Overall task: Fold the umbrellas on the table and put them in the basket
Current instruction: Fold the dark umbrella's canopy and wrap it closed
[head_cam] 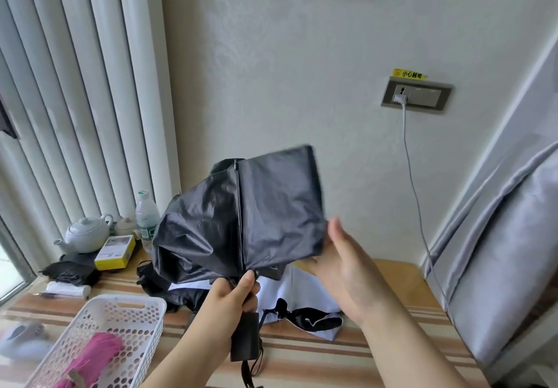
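Above the striped surface (302, 354), a black umbrella (241, 215) is held up by two hands.

Its handle is partly hidden inside the left hand (232, 300), whose fingers are curled tight around it just under the cloth. The right hand (341, 264) is held flat against the right edge of the cloth, fingers straight. Part of the cloth is blurred at the top. One white umbrella (308, 303) is seen lying on the surface below, partly covered. One pink umbrella (93, 360) is kept in the white basket (126, 312), cut off by the bottom edge.
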A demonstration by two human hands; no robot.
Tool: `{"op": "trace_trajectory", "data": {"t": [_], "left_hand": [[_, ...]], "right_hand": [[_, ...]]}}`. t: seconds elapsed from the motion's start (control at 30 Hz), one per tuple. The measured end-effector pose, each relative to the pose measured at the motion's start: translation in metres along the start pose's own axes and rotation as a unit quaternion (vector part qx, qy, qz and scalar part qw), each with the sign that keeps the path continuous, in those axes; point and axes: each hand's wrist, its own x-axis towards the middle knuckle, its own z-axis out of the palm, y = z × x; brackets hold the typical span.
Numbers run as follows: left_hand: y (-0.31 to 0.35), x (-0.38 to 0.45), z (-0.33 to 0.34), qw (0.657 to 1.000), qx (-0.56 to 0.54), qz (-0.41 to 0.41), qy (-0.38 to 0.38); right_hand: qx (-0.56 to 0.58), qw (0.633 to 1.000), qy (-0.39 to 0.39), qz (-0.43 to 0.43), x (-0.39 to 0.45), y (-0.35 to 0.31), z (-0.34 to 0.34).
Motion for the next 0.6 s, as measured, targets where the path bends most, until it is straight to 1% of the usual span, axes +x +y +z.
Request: {"op": "trace_trajectory", "data": {"t": [0.03, 0.07, 0.1, 0.13, 0.17, 0.23, 0.27, 0.3, 0.33, 0.37, 0.4, 0.43, 0.47, 0.5, 0.53, 0.57, 0.6], "left_hand": [[0.002, -0.002, 0.001, 1.000, -0.022, 0.000, -0.007], [0.004, -0.003, 0.002, 0.999, -0.038, 0.001, -0.010], [0.006, -0.005, 0.002, 0.999, -0.045, 0.001, -0.011], [0.006, -0.004, 0.002, 0.999, -0.039, 0.001, -0.010], [0.007, -0.004, 0.003, 1.000, -0.020, 0.000, -0.008], [0.006, -0.003, 0.004, 1.000, 0.027, 0.001, 0.009], [0.006, -0.002, 0.005, 0.999, 0.040, 0.002, 0.026], [0.005, -0.002, 0.006, 0.998, 0.050, 0.003, 0.043], [0.005, -0.002, 0.007, 0.996, 0.063, 0.006, 0.059], [0.006, -0.003, 0.008, 0.994, 0.079, 0.013, 0.073], [0.006, -0.003, 0.008, 0.991, 0.097, 0.023, 0.086], [0.007, -0.004, 0.008, 0.988, 0.117, 0.035, 0.099], [0.008, -0.004, 0.008, 0.983, 0.137, 0.050, 0.112], [0.010, -0.006, 0.010, 0.978, 0.156, 0.062, 0.122], [0.013, -0.008, 0.012, 0.976, 0.168, 0.067, 0.124], [0.015, -0.011, 0.015, 0.974, 0.176, 0.069, 0.123], [0.016, -0.011, 0.018, 0.975, 0.179, 0.068, 0.117]], "right_hand": [[0.038, 0.999, -0.008, 0.011, -0.003, 0.003, -0.002], [0.071, 0.997, 0.003, 0.019, -0.003, 0.006, -0.004], [0.091, 0.995, 0.030, 0.029, -0.002, 0.011, -0.006], [0.094, 0.992, 0.071, 0.037, 0.000, 0.017, -0.007], [0.098, 0.990, 0.086, 0.054, -0.001, 0.021, -0.005], [0.124, 0.987, 0.071, 0.069, -0.005, 0.024, 0.005], [0.122, 0.986, 0.088, 0.064, -0.007, 0.026, 0.009], [0.092, 0.986, 0.129, 0.049, -0.009, 0.029, 0.011], [0.031, 0.974, 0.222, 0.022, -0.009, 0.031, 0.009], [-0.051, 0.944, 0.326, -0.016, -0.010, 0.031, 0.007], [-0.120, 0.907, 0.397, -0.076, -0.013, 0.028, 0.007], [-0.179, 0.878, 0.411, -0.171, -0.016, 0.024, 0.008], [-0.249, 0.850, 0.369, -0.280, -0.017, 0.021, 0.007], [-0.326, 0.828, 0.287, -0.355, -0.018, 0.018, 0.012], [-0.397, 0.810, 0.185, -0.390, -0.016, 0.016, 0.018], [-0.467, 0.794, 0.089, -0.379, -0.014, 0.016, 0.026], [-0.525, 0.781, 0.023, -0.336, -0.011, 0.021, 0.031]]}}
